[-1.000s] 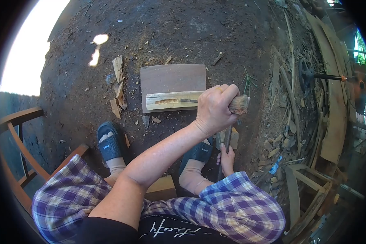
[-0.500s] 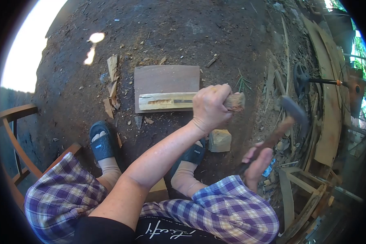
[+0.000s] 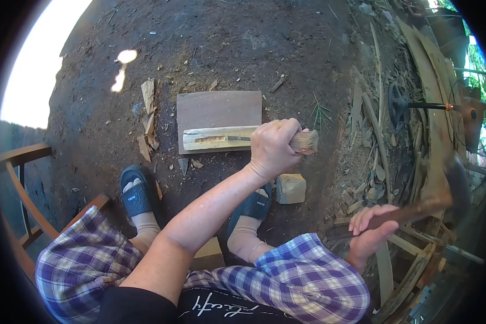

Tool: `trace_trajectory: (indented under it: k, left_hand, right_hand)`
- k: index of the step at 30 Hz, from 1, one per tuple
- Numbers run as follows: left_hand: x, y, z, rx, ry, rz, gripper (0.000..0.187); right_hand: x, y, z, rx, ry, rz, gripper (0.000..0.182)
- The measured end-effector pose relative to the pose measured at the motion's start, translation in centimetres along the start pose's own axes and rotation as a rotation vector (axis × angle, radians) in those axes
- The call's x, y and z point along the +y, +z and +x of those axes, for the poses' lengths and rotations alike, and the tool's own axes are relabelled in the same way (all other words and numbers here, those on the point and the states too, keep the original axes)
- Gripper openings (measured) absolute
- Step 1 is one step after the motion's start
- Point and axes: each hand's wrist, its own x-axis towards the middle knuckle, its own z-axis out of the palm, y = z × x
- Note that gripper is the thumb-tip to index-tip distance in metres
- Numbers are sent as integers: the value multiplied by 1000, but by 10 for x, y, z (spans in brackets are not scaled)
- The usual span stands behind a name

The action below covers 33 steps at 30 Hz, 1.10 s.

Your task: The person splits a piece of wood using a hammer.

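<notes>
My left hand (image 3: 275, 144) is wrapped round the wooden handle (image 3: 305, 142) of a chisel. The narrow metal blade (image 3: 236, 138) points left and rests in a rough slot cut in a pale wood strip (image 3: 200, 132). That strip lies along the front edge of a brown board (image 3: 216, 108) on the ground. Off to the lower right, my right hand (image 3: 371, 228) grips the wooden shaft of a hammer (image 3: 416, 209), its blurred dark head at the far right, well away from the chisel.
A wood block (image 3: 291, 189) sits beside the right sandal (image 3: 254, 204). Wood splinters (image 3: 148, 116) lie left of the board. A chair (image 3: 24, 156) stands at the left. Planks (image 3: 426, 124) and a wooden frame (image 3: 410, 270) are on the right.
My right hand has swung the hammer away to the right and down, farther from the chisel. My left hand still holds the chisel in the slot.
</notes>
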Motion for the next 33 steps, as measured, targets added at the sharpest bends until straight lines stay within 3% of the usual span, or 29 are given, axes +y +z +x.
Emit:
trace_trajectory:
  k: [2, 4, 6, 8, 9, 11, 12, 14, 18, 20, 21, 23, 24, 26, 30, 32, 33]
  left_hand:
    - [1, -1, 0, 5, 4, -10, 27]
    - [3, 0, 3, 19, 14, -18, 27]
    - [3, 1, 1, -2, 14, -4, 27]
    - [2, 0, -8, -46, -7, -14, 25]
    - [0, 1, -4, -42, 6, -22, 24]
    - [1, 0, -4, -38, 8, -25, 24]
    - [2, -1, -2, -31, 17, -28, 24]
    - [2, -3, 0, -19, 19, -33, 25]
    - [-2, -1, -2, -34, 21, -9, 27]
    - [-4, -1, -3, -46, 19, -15, 26]
    - [-2, 0, -2, -51, 19, -25, 26]
    - [-1, 1, -5, -51, 9, -29, 25]
    - [-1, 2, -4, -43, 0, -20, 23]
    - [0, 2, -2, -46, 3, -15, 24]
    - [-3, 1, -3, -54, -1, -4, 25]
    - [-4, 2, -2, -43, -2, -10, 25]
    - [-3, 1, -2, -38, 5, -19, 25]
  right_hand:
    - [14, 9, -9, 21, -59, -66, 47]
    - [33, 10, -21, -345, 447, -528, 50]
    - [39, -8, -13, -272, 452, -394, 52]
    - [13, -11, -1, -41, 239, -222, 51]
    - [9, -10, 1, -37, 236, -224, 51]
    - [3, -6, 3, 22, -47, 26, 51]
    - [18, -2, -5, 19, -47, -57, 51]
    - [41, 1, -21, -302, 449, -350, 54]
    - [27, -16, -11, -163, 467, -323, 48]
    - [8, -16, 7, -73, 2, -44, 49]
    - [10, -13, 7, -73, 1, -52, 49]
    - [23, 1, -3, -54, -189, 12, 45]
    - [45, -4, -24, -30, 38, -180, 54]
    - [58, -6, -37, -272, 505, -403, 57]
    - [21, -24, -6, -93, 356, -207, 56]
    - [5, -11, 3, 84, -25, 32, 60]
    - [15, -9, -3, 141, -65, 3, 62]
